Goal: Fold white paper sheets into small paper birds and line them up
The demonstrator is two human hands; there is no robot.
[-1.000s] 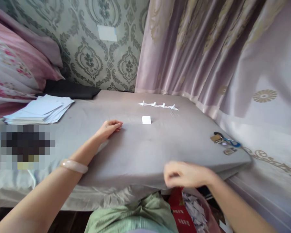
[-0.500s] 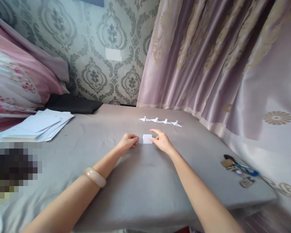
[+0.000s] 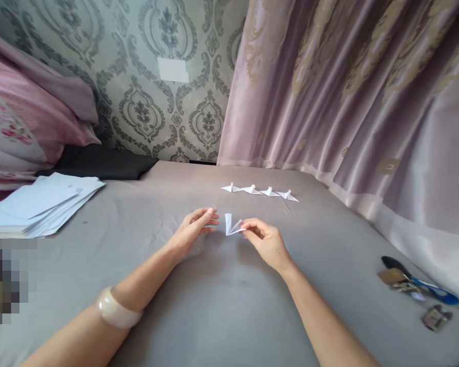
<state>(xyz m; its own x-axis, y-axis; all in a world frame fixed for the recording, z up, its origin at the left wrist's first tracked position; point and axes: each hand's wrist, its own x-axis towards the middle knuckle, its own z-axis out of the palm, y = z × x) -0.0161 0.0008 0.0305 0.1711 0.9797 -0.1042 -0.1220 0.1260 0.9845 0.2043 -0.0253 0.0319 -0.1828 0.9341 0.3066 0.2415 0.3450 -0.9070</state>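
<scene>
The right hand point(image 3: 270, 242) pinches the near right edge of the folded white paper point(image 3: 233, 229) between thumb and fingers. The left hand point(image 3: 193, 229) holds nothing; its fingers are loosely parted, just beside the paper with a gap between. The paper sits between the 2 hands, spread into a V: 1 flap stands nearly upright, the other leans toward the right hand. Whether its lower point touches the grey cloth-covered surface point(image 3: 222, 306) is hard to tell.

I judge the step in hand to be opening or turning a fold, with 1 hand gripping and 1 free. The next move seems to call for the left fingers to take the upright flap, so that both sides are steady before any crease is pressed; a light touch would suit such thin paper.

Farther out, 4 pointed paper shapes point(image 3: 253, 189) form a row beyond the paper, their tips touching or nearly so. A stack of white sheets point(image 3: 42, 204) lies well to the left, and a blue-handled item point(image 3: 434, 291) far to the right.
</scene>
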